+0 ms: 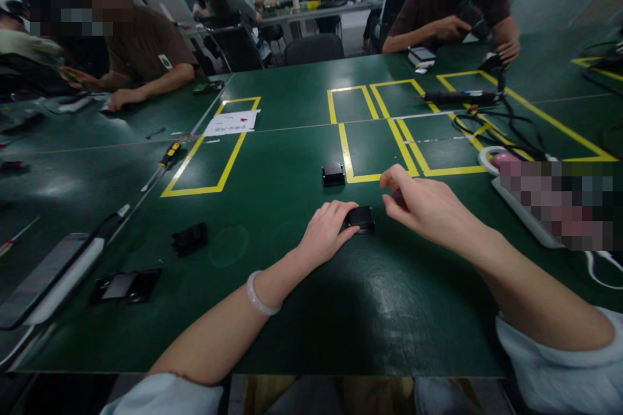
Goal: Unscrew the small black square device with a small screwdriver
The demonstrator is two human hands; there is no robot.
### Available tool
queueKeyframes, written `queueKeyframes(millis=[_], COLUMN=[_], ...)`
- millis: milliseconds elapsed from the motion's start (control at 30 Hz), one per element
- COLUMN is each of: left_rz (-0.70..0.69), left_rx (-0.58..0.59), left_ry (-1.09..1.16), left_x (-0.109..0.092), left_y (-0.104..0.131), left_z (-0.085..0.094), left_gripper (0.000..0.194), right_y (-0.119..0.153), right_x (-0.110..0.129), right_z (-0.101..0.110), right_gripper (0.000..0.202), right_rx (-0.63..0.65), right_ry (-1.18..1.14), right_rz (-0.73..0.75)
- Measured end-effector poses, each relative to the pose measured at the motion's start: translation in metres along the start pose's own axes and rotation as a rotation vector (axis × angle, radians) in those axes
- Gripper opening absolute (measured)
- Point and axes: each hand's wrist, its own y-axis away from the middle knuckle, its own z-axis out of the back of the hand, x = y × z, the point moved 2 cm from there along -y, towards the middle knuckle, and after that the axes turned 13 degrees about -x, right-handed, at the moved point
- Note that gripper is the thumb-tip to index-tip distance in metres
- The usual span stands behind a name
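Note:
My left hand [328, 228] rests on the green table [292, 311], its fingers closed on the left side of a small black block [361, 219]. To the right of that block, my right hand [407, 198] is raised slightly, thumb and index finger curled round something small and dark that I cannot make out. A second black block [333, 174] stands a little farther back, touched by neither hand. Farther left on the table lie a black part [189, 238] and a flat black piece with a grey centre [125, 286].
Yellow tape outlines [379, 177] mark the table. A yellow-black screwdriver [170, 154] and a phone-like device [53, 279] lie left. Cables [516, 136] and a pink object on a grey tray [528, 217] are at right. Two people sit across the table.

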Motion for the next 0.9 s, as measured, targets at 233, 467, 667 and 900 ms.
queueKeyframes(millis=[233,467,667,900], left_rz=[-0.006,0.002,-0.006,0.003], left_rx=[-0.002,0.006,-0.004,0.005], left_ry=[-0.005,-0.013,-0.004,0.000], left_x=[0.0009,0.0012,0.0008,-0.0002], left_y=[0.0006,0.0004,0.0006,0.0002], left_z=[-0.0010,-0.0010,-0.0008,0.0011], left_gripper=[0.037,0.037,0.037,0.036], right_y=[-0.0020,-0.0014,-0.0013,-0.0013], right_x=[0.0011,0.0025,0.0029,0.0052], right_z=[0.0022,0.0034,0.0047,0.0062], right_gripper=[0.025,0.020,0.020,0.017], right_rx=[-0.016,0.006,0.027,0.053], right_ry=[0.063,0.004,0.028,-0.021], right_rz=[0.064,0.013,0.038,0.045])
